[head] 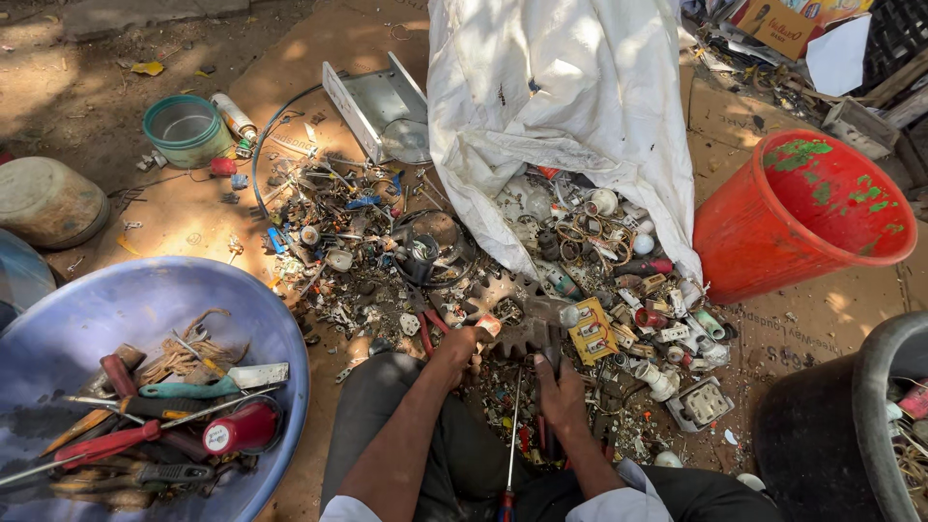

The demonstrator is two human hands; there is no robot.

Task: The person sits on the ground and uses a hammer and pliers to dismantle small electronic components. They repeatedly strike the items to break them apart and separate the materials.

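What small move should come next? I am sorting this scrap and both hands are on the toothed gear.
Probably lift the gear clear of the scrap pile. The left hand and right hand already grip its near edge, small parts crowd around it, and a screwdriver lies between the knees.

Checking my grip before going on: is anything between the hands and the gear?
Nothing visible does. The left hand and right hand are both at the near edge of the gear and seem to touch it. Loose scrap lies around it, and a yellow block lies against its right side.
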